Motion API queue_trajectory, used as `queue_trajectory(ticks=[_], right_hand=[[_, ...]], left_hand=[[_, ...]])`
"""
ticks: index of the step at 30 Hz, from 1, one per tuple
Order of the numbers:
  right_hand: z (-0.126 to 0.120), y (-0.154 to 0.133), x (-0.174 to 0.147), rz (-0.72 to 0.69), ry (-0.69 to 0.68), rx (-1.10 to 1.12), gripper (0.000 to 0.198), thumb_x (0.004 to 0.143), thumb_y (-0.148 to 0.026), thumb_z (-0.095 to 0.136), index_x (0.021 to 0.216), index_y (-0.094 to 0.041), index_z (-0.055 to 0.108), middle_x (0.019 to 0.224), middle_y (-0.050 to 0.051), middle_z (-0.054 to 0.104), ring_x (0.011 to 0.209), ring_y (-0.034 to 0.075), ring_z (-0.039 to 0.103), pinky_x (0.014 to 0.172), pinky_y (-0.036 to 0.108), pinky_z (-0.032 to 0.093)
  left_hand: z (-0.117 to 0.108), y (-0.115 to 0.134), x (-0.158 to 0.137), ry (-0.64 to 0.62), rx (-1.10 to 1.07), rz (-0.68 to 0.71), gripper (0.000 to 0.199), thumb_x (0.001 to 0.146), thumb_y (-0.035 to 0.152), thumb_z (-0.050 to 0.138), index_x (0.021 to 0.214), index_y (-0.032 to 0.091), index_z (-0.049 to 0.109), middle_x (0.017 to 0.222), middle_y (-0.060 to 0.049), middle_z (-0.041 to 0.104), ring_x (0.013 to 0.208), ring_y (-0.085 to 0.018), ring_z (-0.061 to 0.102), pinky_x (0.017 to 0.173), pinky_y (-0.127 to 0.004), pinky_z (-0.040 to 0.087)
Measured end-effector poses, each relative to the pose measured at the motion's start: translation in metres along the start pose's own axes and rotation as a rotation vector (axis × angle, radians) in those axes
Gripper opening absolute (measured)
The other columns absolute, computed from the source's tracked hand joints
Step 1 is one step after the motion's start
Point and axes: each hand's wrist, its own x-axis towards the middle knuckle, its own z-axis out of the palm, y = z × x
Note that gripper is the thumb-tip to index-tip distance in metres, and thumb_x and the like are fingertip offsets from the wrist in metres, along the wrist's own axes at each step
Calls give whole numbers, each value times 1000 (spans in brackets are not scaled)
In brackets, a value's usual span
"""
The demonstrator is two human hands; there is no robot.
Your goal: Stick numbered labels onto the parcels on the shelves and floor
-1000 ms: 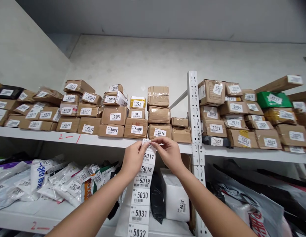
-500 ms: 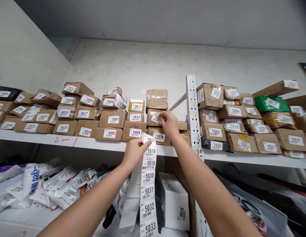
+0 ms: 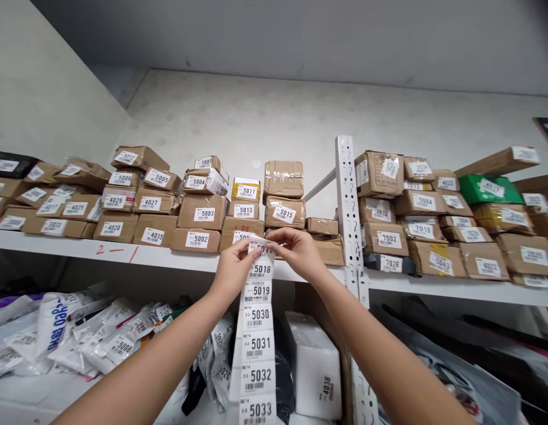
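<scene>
A long strip of numbered labels (image 3: 258,342) hangs down in front of the shelf. My left hand (image 3: 233,268) pinches its upper left edge, thumb on the front beside the label 5017. With thumb and fingers closed, my right hand (image 3: 298,251) grips the strip's top right corner at that same label. Lower labels on the strip read 5018, 5019, 5030 to 5033. Just above my right hand sits a taped brown box (image 3: 286,211) bearing the label 5015. A plain-fronted taped box (image 3: 283,179) rests on top of it. The box labelled 5014 is mostly hidden behind my right hand.
Stacked labelled cartons (image 3: 202,211) line the white upper shelf (image 3: 158,254) on both sides of a perforated metal post (image 3: 345,200). Below lie bagged parcels (image 3: 118,348) and a white foam box (image 3: 317,366) marked 4038. A green box (image 3: 490,188) stands at right.
My right hand has left the 5015 label on the box and come down to the top of the strip. My left hand and the strip have shifted slightly left.
</scene>
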Motion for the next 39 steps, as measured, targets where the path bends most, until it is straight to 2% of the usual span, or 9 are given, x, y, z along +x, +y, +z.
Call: queue_trajectory(ticks=[3,8,12,15,19,24,29,34,39], right_hand=[[5,5,-2,15,122,54,20,62,-31,76,75,-18,67,74,3,68,65,15,61,60,28,50],[9,8,-2,86,165,168,26,59,-32,78,78,-18,68,71,2,67,61,13,59,57,27,50],[11,8,-4,65,222,188,20,62,-32,76,73,-19,67,68,1,67,62,14,60,59,28,50],[12,5,-5,-84,305,16,10,69,-29,71,71,-20,68,74,3,66,71,16,61,61,28,50],[12,-3,3,-271,375,-188,5,76,-25,66,74,-22,70,77,3,65,76,17,61,60,28,51],[-1,-5,65,-389,411,-320,5,76,-21,66,75,-21,70,77,2,67,70,15,61,66,30,51],[-26,3,134,-246,516,-712,12,78,-13,60,83,-17,70,80,6,65,76,20,60,76,38,49],[-30,-2,140,-209,502,-1038,43,71,-14,69,113,-15,59,114,18,53,94,29,55,77,45,47],[-33,-11,121,-262,343,-992,10,72,-17,68,82,-19,64,95,10,60,97,28,52,82,46,45]], left_hand=[[9,-4,4,94,-141,-125,28,66,41,69,77,15,64,68,0,61,62,-13,54,59,-24,41],[17,-6,9,205,40,-28,35,73,45,63,57,17,48,50,7,45,48,-8,39,46,-20,30],[20,-4,13,145,-187,-70,31,65,44,71,75,17,59,59,5,56,52,-9,47,50,-20,37],[20,-4,16,113,-250,-121,36,58,41,76,77,15,63,61,2,61,54,-11,53,52,-22,41],[19,0,26,241,-75,-47,37,65,49,71,57,15,56,48,5,51,45,-8,43,44,-20,31],[22,13,36,104,-68,-11,26,62,34,75,80,16,67,75,-2,70,61,-13,59,57,-24,44],[17,14,23,4,54,-19,17,69,34,69,74,17,69,74,-4,72,64,-15,61,59,-26,46],[3,9,3,-19,51,-17,18,73,37,68,77,20,70,74,-2,71,63,-13,61,58,-24,46],[-5,7,-3,-5,87,24,18,76,38,66,77,20,69,74,-1,67,68,-13,58,61,-25,44]])
